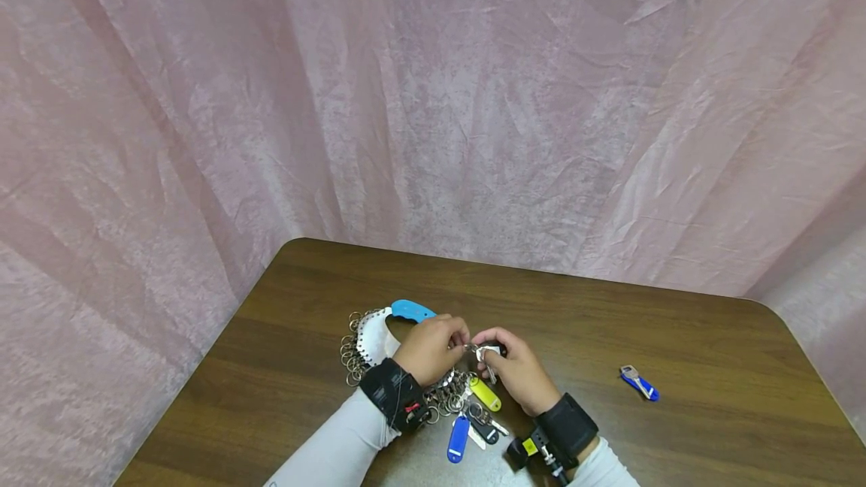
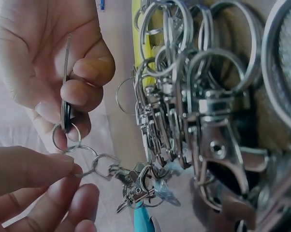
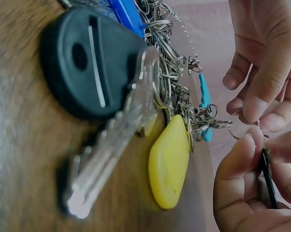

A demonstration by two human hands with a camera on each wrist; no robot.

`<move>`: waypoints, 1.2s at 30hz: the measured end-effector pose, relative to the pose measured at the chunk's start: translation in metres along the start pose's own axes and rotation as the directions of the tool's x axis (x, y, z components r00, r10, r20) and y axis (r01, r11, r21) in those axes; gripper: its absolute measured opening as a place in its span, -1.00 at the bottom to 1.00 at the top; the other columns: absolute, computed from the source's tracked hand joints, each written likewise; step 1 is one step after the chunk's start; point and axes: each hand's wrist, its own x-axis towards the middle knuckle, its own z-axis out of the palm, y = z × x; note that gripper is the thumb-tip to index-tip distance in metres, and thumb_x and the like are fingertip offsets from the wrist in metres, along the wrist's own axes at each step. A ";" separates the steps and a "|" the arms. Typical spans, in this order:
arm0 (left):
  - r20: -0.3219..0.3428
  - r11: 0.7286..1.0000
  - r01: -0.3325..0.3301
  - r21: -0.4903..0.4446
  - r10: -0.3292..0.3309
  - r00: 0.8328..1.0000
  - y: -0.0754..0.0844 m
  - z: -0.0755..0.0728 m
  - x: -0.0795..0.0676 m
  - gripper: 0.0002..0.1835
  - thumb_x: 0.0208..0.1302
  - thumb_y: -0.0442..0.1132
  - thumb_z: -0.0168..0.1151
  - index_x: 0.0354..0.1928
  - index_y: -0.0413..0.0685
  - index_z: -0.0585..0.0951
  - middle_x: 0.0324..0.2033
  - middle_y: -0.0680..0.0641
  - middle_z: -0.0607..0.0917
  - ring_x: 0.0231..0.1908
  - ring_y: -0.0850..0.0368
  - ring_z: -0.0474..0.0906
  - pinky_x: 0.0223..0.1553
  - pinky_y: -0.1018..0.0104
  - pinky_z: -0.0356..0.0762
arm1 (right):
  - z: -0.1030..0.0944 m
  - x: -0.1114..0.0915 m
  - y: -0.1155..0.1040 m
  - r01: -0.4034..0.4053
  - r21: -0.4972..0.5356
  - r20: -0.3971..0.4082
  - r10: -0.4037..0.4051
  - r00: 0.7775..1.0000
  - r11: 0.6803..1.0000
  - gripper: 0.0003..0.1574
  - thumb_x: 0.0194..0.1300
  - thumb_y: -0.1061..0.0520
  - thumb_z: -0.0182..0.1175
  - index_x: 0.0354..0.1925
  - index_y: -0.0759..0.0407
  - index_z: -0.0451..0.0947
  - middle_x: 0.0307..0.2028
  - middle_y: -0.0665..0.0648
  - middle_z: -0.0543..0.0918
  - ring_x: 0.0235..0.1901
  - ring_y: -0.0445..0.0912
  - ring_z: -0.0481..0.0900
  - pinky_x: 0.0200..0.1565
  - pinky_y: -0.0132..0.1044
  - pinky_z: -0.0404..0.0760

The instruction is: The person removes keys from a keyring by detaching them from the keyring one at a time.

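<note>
My left hand (image 1: 428,350) pinches a metal split ring (image 2: 83,162) between thumb and forefinger. This ring links to another ring on a clip of the key holder (image 1: 373,337), a white curved band with a blue handle (image 1: 411,310). In my right hand (image 1: 519,368) I grip a key (image 1: 491,376) with a black tag (image 3: 269,179), seen edge-on in the right wrist view. The key's small ring (image 2: 58,137) meets the pinched ring. Below the hands lie a yellow tag (image 1: 485,394), a blue tag (image 1: 458,440) and another black tag (image 3: 87,63) with keys.
A separate key with a blue tag (image 1: 640,384) lies on the right of the brown wooden table (image 1: 541,299). Many empty rings (image 1: 352,358) hang along the holder's left edge. A pink curtain (image 1: 473,111) hangs behind the table.
</note>
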 end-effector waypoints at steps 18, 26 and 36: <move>0.020 0.994 -0.021 -0.111 0.024 1.000 0.001 0.000 0.001 -0.83 0.06 -0.36 0.32 -0.29 -0.02 0.58 -0.47 0.12 0.60 -0.46 0.33 0.49 -0.42 0.52 0.43 | 0.003 -0.002 -0.005 0.006 -0.067 -0.050 -0.009 0.999 0.998 -0.84 0.26 0.45 0.06 -0.16 0.47 0.46 -0.28 0.42 0.51 -0.40 0.17 0.51 -0.34 -0.15 0.59; 0.099 0.995 -0.021 -0.100 0.031 0.995 -0.001 -0.006 -0.001 -0.80 0.08 -0.35 0.24 -0.21 -0.02 0.61 -0.39 0.10 0.56 -0.41 0.29 0.47 -0.36 0.48 0.43 | 0.000 0.002 0.007 0.050 -0.108 -0.072 -0.058 0.996 0.993 -0.87 0.26 0.40 0.11 -0.18 0.36 0.49 -0.32 0.35 0.52 -0.42 0.13 0.52 -0.37 -0.16 0.60; 0.033 0.993 -0.082 -0.080 0.085 0.996 -0.007 -0.001 0.000 -0.86 0.11 -0.34 0.28 -0.30 0.05 0.69 -0.38 0.14 0.65 -0.35 0.23 0.55 -0.29 0.41 0.46 | 0.003 -0.002 -0.001 0.078 -0.185 -0.030 -0.085 0.996 0.980 -0.89 0.30 0.37 0.11 -0.19 0.34 0.50 -0.32 0.34 0.53 -0.40 0.16 0.53 -0.32 -0.12 0.60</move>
